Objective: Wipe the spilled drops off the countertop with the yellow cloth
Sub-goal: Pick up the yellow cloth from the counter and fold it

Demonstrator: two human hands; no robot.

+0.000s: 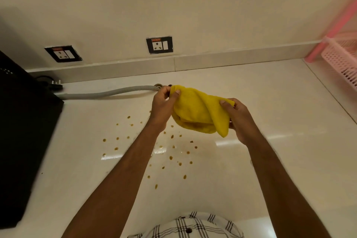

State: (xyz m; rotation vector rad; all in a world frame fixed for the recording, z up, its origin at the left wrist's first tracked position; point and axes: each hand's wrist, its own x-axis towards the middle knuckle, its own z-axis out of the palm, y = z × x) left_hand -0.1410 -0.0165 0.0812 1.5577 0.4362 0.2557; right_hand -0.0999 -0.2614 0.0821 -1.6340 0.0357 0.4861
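Note:
The yellow cloth (pixel 197 111) hangs folded in the air above the white countertop (pixel 270 160), held between both hands. My left hand (pixel 163 105) pinches its upper left corner. My right hand (pixel 238 117) grips its right edge. Several brown spilled drops (pixel 171 157) are scattered on the countertop below and to the left of the cloth, some partly hidden by my left forearm.
A black appliance (pixel 21 131) stands along the left side. A grey corrugated hose (pixel 108 92) runs from it to a hole by the back wall. A pink plastic basket (pixel 342 58) sits at the far right. Two wall sockets (pixel 159 45) are above the backsplash.

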